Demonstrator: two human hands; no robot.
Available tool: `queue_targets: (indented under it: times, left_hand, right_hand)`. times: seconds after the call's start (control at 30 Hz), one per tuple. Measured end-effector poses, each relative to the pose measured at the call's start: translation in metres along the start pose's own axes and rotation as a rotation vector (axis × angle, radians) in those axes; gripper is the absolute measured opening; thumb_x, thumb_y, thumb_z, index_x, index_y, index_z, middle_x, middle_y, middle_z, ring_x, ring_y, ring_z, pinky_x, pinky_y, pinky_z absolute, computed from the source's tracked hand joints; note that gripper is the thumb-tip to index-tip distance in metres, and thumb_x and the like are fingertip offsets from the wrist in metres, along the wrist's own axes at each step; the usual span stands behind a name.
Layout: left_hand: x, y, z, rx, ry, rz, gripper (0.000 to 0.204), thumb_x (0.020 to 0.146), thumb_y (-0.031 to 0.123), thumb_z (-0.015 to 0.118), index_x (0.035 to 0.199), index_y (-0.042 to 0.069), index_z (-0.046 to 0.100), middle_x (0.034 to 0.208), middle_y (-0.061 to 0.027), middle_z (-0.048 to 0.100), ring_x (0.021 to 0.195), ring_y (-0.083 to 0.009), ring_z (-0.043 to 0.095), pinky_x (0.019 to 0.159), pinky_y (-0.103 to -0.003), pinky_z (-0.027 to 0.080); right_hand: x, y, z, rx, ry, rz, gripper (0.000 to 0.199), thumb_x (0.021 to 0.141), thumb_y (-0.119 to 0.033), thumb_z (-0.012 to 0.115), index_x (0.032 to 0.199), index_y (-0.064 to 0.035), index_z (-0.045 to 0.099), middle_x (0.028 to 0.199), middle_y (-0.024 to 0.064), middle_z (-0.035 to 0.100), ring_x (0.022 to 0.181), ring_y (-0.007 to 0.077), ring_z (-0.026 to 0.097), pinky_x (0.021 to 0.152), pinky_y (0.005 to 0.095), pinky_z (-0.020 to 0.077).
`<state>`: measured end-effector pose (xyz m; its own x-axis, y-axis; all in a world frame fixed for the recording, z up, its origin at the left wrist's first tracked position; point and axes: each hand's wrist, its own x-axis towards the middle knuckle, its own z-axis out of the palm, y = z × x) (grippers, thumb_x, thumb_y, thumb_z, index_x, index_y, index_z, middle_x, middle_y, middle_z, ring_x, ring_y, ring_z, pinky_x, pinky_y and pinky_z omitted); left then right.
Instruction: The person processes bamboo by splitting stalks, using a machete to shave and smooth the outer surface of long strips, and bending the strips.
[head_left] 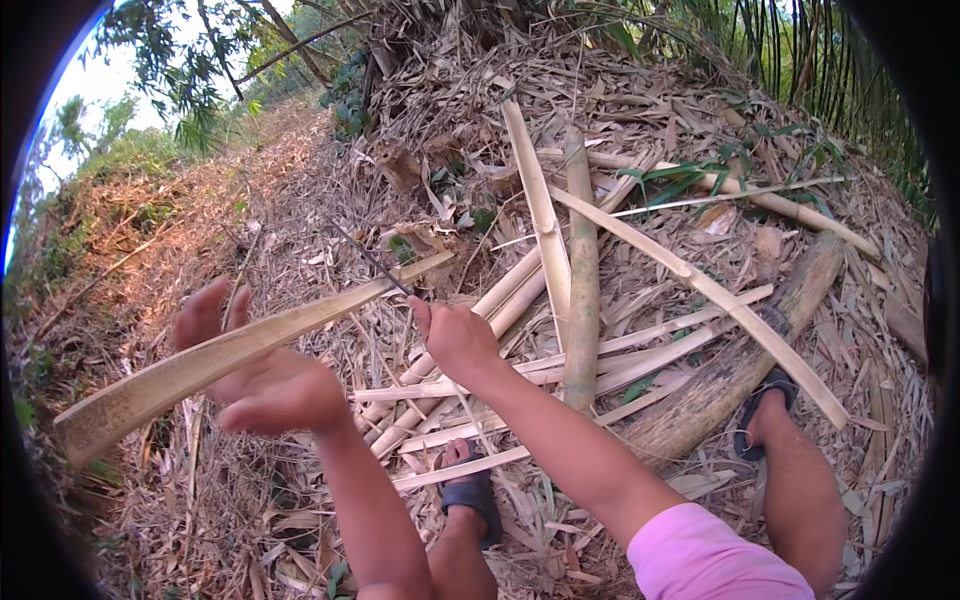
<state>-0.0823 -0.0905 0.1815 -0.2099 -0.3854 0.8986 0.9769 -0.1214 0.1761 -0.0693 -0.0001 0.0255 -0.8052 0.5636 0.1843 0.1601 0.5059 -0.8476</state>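
A split bamboo strip (240, 348), pale and slightly curved, slants across the left side with its wide end low. It passes in front of my left hand (285, 392), whose fingers stretch out above it, apart and not wrapped round it. Whether the palm bears its weight, I cannot tell. My right hand (460, 340) is closed round the handle of a knife; the handle is mostly hidden in the fist. The thin dark knife blade (368, 256) points up and left, crossing the strip near its narrow far end. Whether blade and strip touch is unclear.
Split bamboo pieces (535, 190) and a whole bamboo pole (580, 260) lie ahead to the right. A thick log (740, 350) lies near my right foot (768, 415). My left foot (468, 485) stands beside several strips. Cut stumps (400, 165) rise from dry leaf litter.
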Motion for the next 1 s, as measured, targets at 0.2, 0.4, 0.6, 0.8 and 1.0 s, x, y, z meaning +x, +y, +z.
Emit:
queue_targets:
  times: [0.2, 0.4, 0.6, 0.8, 1.0]
  left_hand:
    - [0.045, 0.055, -0.025, -0.090, -0.141, -0.387, 0.084, 0.083, 0.088, 0.024, 0.076, 0.008, 0.047, 0.056, -0.0029, 0.038, 0.043, -0.0092, 0.038, 0.036, -0.020, 0.028]
    - [0.046, 0.046, -0.010, -0.198, 0.005, -0.328, 0.077, 0.077, 0.090, 0.034, 0.070, 0.013, 0.036, 0.054, 0.0037, 0.025, 0.042, -0.0062, 0.017, 0.036, -0.022, 0.012]
    - [0.053, 0.043, -0.002, -0.142, 0.030, -0.277, 0.075, 0.081, 0.086, 0.030, 0.069, 0.012, 0.037, 0.054, 0.0041, 0.026, 0.043, -0.0047, 0.017, 0.034, -0.022, 0.013]
    - [0.060, 0.035, 0.008, -0.091, 0.019, -0.293, 0.068, 0.087, 0.081, 0.029, 0.069, 0.015, 0.035, 0.053, 0.0068, 0.026, 0.040, -0.0032, 0.021, 0.032, -0.022, 0.014]
    - [0.059, 0.035, 0.042, -0.020, 0.008, -0.239, 0.068, 0.086, 0.083, 0.027, 0.067, 0.018, 0.029, 0.050, 0.0075, 0.024, 0.039, -0.0032, 0.023, 0.033, -0.023, 0.015]
  right_hand:
    - [-0.008, 0.009, 0.013, 0.055, -0.016, -0.003, 0.064, 0.104, -0.049, 0.033, 0.082, 0.0017, 0.065, 0.075, 0.0270, 0.066, 0.077, 0.0456, 0.065, 0.072, 0.0522, 0.0524]
    - [-0.049, -0.008, -0.011, 0.459, -0.106, 0.029, 0.036, 0.098, -0.031, 0.054, 0.109, 0.0034, 0.056, 0.085, 0.0213, 0.066, 0.076, 0.0359, 0.068, 0.069, 0.0440, 0.0527]
    - [-0.095, 0.015, -0.010, 0.336, -0.214, -0.051, 0.061, 0.096, -0.017, 0.056, 0.151, -0.0051, 0.031, 0.091, 0.0220, 0.064, 0.078, 0.0344, 0.067, 0.069, 0.0449, 0.0493]
    - [-0.096, -0.035, -0.038, 0.296, 0.075, -0.255, 0.041, 0.099, -0.021, 0.056, 0.130, 0.0036, 0.049, 0.077, 0.0204, 0.065, 0.069, 0.0352, 0.067, 0.061, 0.0432, 0.0506]
    - [-0.054, -0.026, -0.014, 0.251, 0.478, -0.506, 0.028, 0.099, -0.023, 0.055, 0.108, 0.0038, 0.055, 0.074, 0.0205, 0.065, 0.066, 0.0402, 0.065, 0.056, 0.0469, 0.0508]
